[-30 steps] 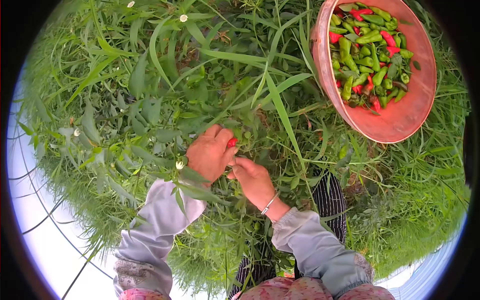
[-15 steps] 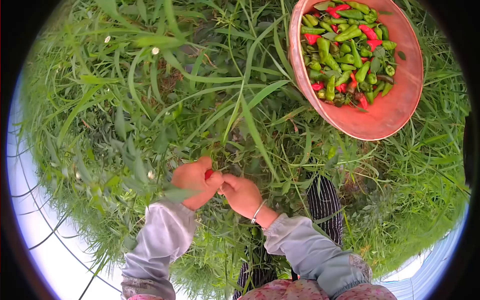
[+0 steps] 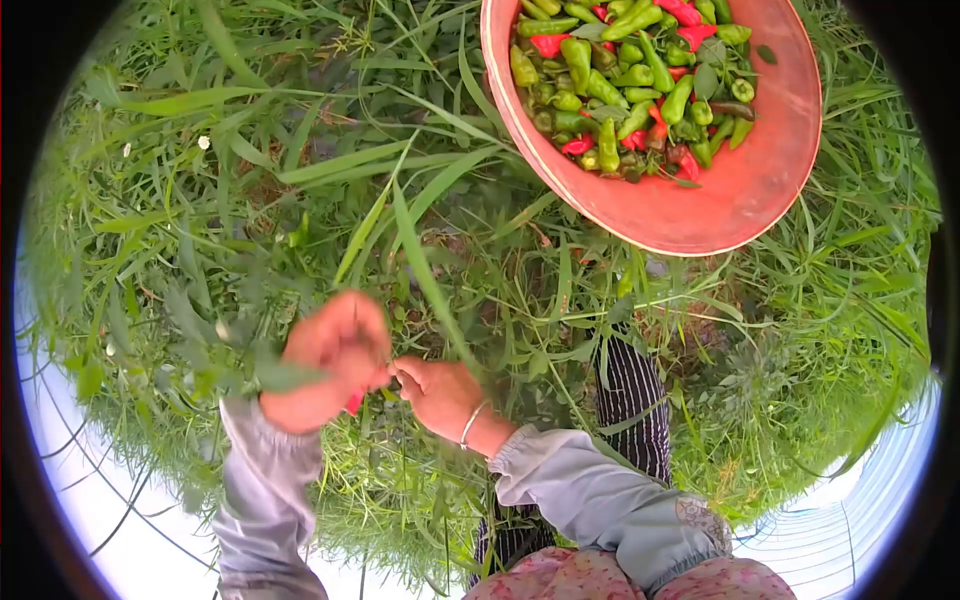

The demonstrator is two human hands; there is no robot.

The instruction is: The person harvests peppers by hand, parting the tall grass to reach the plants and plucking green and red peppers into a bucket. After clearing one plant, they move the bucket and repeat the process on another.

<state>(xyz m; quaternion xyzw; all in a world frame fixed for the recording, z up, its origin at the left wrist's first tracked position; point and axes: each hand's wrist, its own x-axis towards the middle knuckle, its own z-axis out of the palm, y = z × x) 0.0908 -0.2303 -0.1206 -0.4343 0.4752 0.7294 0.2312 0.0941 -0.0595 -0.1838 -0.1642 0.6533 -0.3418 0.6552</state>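
Below-left of the round red plastic basin (image 3: pixel 700 218), the left hand (image 3: pixel 325 365) encloses a small glossy red pepper (image 3: pixel 354 403). The right hand (image 3: pixel 445 396) adjoins it, grip unclear. Pepper likely light, smooth, bruisable; grasp by stem.

Single head-worn view, facing forward and down.

Grassy ground (image 3: pixel 800 320) beneath a wide red basin (image 3: pixel 690 222)
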